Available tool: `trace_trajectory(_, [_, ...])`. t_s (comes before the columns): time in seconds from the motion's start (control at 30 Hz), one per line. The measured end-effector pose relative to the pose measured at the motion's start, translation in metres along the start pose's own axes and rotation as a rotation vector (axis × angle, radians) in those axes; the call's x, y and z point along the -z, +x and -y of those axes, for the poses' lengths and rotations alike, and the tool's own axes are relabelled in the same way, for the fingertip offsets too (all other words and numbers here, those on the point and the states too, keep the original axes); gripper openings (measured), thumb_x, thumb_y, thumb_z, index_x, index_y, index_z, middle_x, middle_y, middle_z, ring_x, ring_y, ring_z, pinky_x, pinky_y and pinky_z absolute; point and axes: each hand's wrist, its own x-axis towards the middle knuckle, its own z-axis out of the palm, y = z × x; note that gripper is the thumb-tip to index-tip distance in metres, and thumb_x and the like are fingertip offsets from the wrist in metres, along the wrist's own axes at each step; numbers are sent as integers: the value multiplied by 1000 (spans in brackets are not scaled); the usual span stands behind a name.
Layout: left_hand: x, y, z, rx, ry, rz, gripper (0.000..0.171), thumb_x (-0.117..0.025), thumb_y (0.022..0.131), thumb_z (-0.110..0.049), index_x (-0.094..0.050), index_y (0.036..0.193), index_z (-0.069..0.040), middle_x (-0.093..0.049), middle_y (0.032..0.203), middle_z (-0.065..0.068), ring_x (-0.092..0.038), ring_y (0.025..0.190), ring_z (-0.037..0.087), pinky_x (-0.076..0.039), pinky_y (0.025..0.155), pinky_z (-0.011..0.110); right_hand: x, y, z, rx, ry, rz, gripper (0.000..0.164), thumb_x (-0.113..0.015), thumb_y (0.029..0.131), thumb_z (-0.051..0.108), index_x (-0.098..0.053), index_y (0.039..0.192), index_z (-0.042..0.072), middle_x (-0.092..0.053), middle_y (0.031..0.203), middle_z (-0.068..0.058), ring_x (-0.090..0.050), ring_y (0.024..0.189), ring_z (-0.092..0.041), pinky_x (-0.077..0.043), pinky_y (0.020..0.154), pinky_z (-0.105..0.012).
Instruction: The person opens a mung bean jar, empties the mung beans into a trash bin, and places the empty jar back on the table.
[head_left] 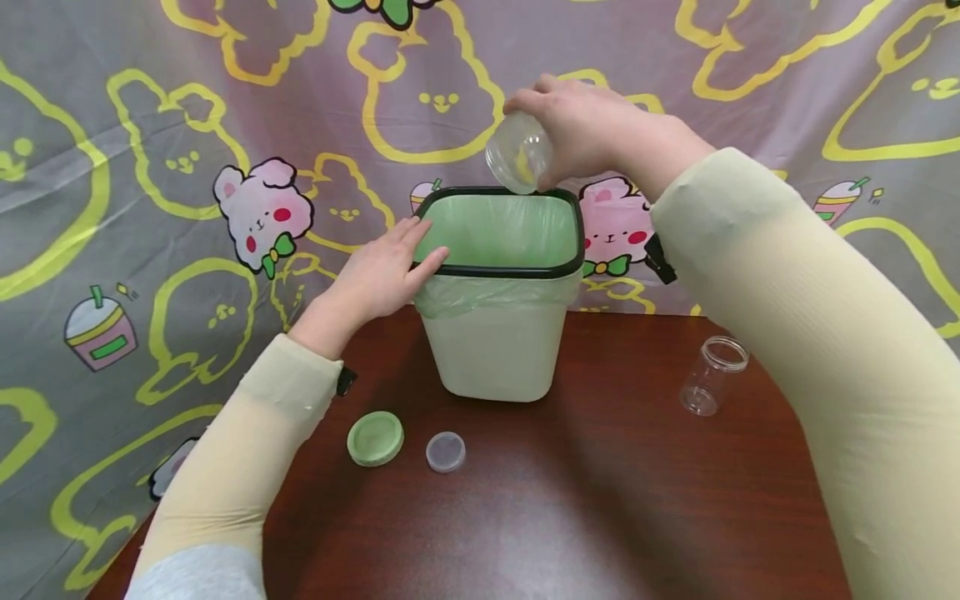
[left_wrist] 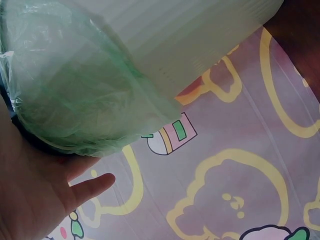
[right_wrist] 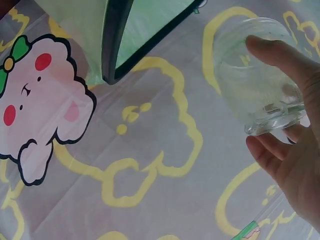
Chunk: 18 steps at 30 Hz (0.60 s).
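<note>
A pale trash bin with a black rim stands on the table, lined with a green plastic bag. On the rim's left side rests my left hand, its fingers and thumb extended. My right hand grips a clear jar by its sides, tilted above the bin's back rim. In the right wrist view the thumb lies across the jar, with fingers on the opposite side. Yellow shows through the jar's clear wall; I cannot tell whether it is inside or the backdrop behind.
Another clear jar stands uncapped at the table's right. A green lid and a smaller translucent lid lie on the brown table, in front of the bin. Behind everything hangs a patterned cloth.
</note>
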Motion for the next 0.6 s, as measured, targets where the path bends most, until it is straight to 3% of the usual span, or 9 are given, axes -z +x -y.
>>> trace_trajectory(0.23, [-2, 0, -1, -1, -2, 4, 76, -28, 100, -59, -26, 153, -5, -23, 157, 16, -17, 146, 29, -23, 113, 49, -4, -1, 2, -8, 7, 163, 88, -82, 71, 14, -37, 146, 9, -40, 136, -24, -42, 116, -40, -42, 90, -58])
trace_trajectory(0.6, [1, 0, -2, 3, 0, 1, 76, -28, 101, -59, -25, 154, -5, -22, 158, 16, -16, 146, 29, -21, 113, 49, -1, -1, -1, -2, 12, 101, 90, -83, 70, 14, -36, 147, 9, -41, 136, -24, -41, 117, -43, -40, 92, -59])
